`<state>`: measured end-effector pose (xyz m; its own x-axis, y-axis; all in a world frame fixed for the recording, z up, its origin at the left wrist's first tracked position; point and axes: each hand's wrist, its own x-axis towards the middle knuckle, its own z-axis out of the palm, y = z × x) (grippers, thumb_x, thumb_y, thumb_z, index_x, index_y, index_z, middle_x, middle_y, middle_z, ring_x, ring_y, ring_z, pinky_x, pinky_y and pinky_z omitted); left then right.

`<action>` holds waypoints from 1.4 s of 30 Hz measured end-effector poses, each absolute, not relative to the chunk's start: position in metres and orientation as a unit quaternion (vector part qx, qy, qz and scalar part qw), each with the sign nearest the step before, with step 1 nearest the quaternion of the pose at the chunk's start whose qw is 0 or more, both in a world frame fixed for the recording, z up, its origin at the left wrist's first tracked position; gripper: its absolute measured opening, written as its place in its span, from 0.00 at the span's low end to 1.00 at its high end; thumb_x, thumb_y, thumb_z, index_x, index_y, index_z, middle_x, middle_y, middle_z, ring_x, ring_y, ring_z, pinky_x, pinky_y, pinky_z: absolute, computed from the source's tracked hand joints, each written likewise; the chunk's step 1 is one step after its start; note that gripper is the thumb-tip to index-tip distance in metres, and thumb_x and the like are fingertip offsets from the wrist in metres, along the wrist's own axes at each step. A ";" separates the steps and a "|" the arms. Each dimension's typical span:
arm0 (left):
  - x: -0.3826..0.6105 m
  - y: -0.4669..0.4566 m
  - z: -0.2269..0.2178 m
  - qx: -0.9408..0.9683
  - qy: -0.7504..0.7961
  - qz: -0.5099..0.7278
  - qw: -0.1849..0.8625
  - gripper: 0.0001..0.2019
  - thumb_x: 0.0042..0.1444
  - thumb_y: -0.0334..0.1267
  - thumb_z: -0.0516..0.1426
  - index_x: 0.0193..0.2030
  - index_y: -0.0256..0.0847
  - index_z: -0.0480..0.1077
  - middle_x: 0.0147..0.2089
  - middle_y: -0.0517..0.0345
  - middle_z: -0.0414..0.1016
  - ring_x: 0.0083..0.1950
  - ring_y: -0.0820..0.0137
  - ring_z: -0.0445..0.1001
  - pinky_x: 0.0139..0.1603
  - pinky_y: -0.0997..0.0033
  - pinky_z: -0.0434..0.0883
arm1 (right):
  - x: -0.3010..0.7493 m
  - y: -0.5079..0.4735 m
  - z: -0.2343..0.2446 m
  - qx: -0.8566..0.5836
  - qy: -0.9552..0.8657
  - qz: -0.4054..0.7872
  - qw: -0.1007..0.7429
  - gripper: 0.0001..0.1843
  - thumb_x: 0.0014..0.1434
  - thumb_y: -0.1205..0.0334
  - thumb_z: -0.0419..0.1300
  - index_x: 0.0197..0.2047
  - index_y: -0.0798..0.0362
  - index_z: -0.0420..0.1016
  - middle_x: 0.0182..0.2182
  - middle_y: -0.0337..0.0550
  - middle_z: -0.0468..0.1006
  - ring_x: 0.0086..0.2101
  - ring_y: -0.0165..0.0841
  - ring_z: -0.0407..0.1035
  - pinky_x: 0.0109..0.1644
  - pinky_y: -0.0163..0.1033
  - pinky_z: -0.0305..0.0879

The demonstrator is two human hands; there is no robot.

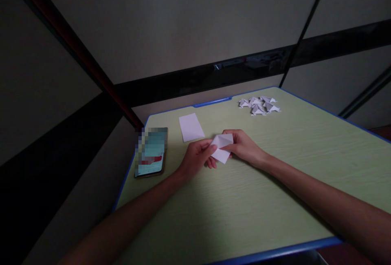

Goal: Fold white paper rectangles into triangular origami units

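Note:
A small white sheet of paper [221,155], partly folded with a raised flap, is held just over the middle of the table. My left hand [198,155] pinches its left side, thumb on top. On the right side, my right hand [240,144] grips it between thumb and fingers. Parts of the fingers are hidden behind the paper. Beyond my left hand lies a flat white paper sheet [191,127]. Several folded white paper figures [258,109] are grouped towards the far right corner.
The light green table [293,142] has a blue edge, with a blue handle-like strip [213,102] at the far side. A phone [152,153], its screen lit and partly blurred, lies at the left edge. Panelled walls [195,24] stand close behind the table.

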<state>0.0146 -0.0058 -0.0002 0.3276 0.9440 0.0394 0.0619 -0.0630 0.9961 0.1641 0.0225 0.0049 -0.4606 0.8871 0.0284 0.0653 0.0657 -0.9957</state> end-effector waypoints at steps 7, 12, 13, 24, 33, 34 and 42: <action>0.015 -0.005 0.000 0.586 0.435 0.442 0.521 0.13 0.49 0.40 0.52 0.33 0.30 0.69 0.14 0.63 0.66 0.14 0.80 0.64 0.14 0.82 0.61 | 0.166 0.025 0.007 -0.352 -0.607 0.595 0.390 0.09 0.35 0.70 0.60 0.22 0.56 0.61 0.16 0.32 0.63 0.19 0.23 0.57 0.22 0.30 0.50; 0.015 -0.005 0.001 0.573 0.446 0.471 0.501 0.11 0.49 0.38 0.52 0.30 0.30 0.68 0.15 0.62 0.67 0.15 0.80 0.64 0.15 0.83 0.61 | 0.173 0.029 0.011 -0.282 -0.498 0.692 0.441 0.08 0.39 0.68 0.57 0.28 0.56 0.66 0.24 0.37 0.68 0.25 0.25 0.60 0.28 0.32 0.54; 0.015 -0.005 0.002 0.571 0.448 0.470 0.502 0.10 0.49 0.38 0.52 0.30 0.31 0.68 0.15 0.62 0.68 0.15 0.80 0.65 0.15 0.83 0.62 | 0.174 0.030 0.011 -0.275 -0.477 0.707 0.443 0.07 0.40 0.67 0.57 0.28 0.56 0.66 0.25 0.38 0.68 0.26 0.26 0.61 0.30 0.33 0.55; 0.016 -0.005 -0.001 0.586 0.453 0.441 0.507 0.12 0.47 0.41 0.53 0.27 0.32 0.68 0.20 0.58 0.70 0.18 0.78 0.68 0.15 0.82 0.63 | 0.172 0.027 0.013 -0.274 -0.441 0.767 0.378 0.08 0.44 0.63 0.60 0.22 0.57 0.65 0.20 0.35 0.64 0.22 0.23 0.58 0.26 0.30 0.52; 0.016 -0.007 0.000 0.607 0.444 0.433 0.498 0.11 0.46 0.41 0.53 0.22 0.35 0.67 0.16 0.63 0.64 0.17 0.79 0.62 0.17 0.81 0.61 | 0.173 0.024 0.012 -0.256 -0.478 0.781 0.311 0.11 0.40 0.65 0.63 0.20 0.58 0.62 0.16 0.32 0.62 0.19 0.21 0.54 0.22 0.29 0.45; 0.015 -0.007 0.000 0.612 0.444 0.433 0.492 0.11 0.46 0.41 0.53 0.21 0.35 0.67 0.16 0.63 0.64 0.17 0.79 0.62 0.17 0.80 0.60 | 0.173 0.023 0.012 -0.250 -0.482 0.781 0.308 0.12 0.41 0.64 0.63 0.20 0.58 0.62 0.16 0.32 0.61 0.19 0.20 0.54 0.22 0.29 0.44; 0.013 -0.004 -0.001 0.624 0.441 0.435 0.477 0.13 0.45 0.43 0.53 0.18 0.35 0.66 0.16 0.64 0.60 0.19 0.79 0.57 0.19 0.80 0.55 | 0.170 0.021 0.009 -0.267 -0.556 0.726 0.305 0.17 0.41 0.54 0.63 0.20 0.56 0.59 0.15 0.30 0.59 0.18 0.20 0.51 0.21 0.29 0.42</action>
